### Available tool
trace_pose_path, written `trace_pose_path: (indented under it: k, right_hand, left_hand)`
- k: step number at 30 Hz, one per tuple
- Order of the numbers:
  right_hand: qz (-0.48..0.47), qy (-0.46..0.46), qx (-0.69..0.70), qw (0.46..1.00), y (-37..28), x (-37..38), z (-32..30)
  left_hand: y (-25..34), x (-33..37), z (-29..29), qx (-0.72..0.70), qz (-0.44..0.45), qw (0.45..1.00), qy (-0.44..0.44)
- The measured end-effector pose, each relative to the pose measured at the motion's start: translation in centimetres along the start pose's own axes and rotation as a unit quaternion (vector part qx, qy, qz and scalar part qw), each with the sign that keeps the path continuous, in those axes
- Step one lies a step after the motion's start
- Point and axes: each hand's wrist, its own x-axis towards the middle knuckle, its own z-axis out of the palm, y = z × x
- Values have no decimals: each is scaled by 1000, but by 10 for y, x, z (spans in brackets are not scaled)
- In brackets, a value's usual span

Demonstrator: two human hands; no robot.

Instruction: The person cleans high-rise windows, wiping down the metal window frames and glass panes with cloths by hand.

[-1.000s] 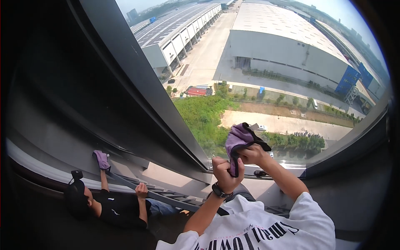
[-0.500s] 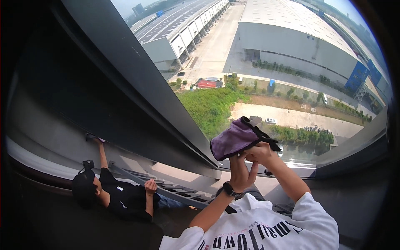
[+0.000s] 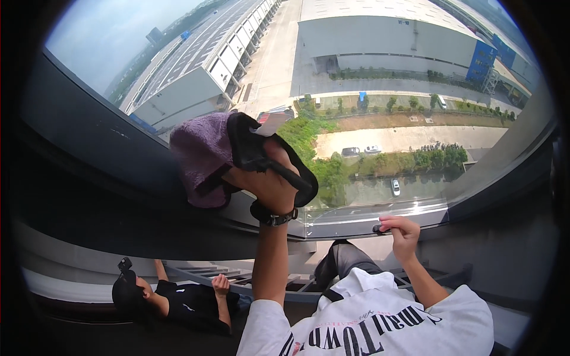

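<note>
A purple cloth (image 3: 205, 151) with black edging is in my left hand (image 3: 267, 184), raised in front of the dark window frame. The cloth wraps around the hand and hides most of its fingers; a pale tag hangs from its edge. A dark strap circles that wrist. My right hand (image 3: 402, 234) is lower and to the right, at the window's bottom edge. Its bent fingers rest on a small dark handle (image 3: 378, 229) on the sill.
The window pane (image 3: 368, 202) looks down on warehouses, a road, parked cars and greenery. A thick dark frame (image 3: 130, 154) runs along the left. Below it, a co-worker (image 3: 190, 305) in black stands beside a grey railing (image 3: 196, 273).
My hands have come apart. The left carried the cloth left and up toward the frame, while the right dropped to the handle. The view has turned left.
</note>
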Motion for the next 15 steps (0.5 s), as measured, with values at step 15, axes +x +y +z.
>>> trace_pose_path:
  k: [15]
  right_hand:
    - [33,-103,-6,994,9,-25,3]
  left_hand:
    - [-15,-7,13,305,247,917,65]
